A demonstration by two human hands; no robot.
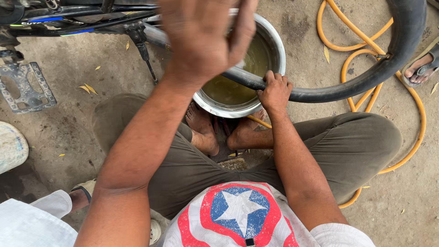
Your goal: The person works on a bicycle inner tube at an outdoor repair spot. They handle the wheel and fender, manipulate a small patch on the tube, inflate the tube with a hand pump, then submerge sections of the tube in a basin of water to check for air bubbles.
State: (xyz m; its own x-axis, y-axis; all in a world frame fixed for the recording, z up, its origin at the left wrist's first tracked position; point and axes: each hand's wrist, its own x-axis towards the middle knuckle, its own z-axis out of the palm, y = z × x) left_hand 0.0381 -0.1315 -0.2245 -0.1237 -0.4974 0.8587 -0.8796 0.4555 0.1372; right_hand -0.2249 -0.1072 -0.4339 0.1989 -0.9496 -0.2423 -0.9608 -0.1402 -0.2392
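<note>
We see the right hand closed around a black inner tube, pressing it down over the near rim of a metal basin of murky water that sits on the dusty ground just beyond the person's bare feet. The left hand is raised above the basin with its fingers spread and holding nothing. A yellow hose loops on the ground beside the right knee, and a bicycle frame lies along the far left edge.
</note>
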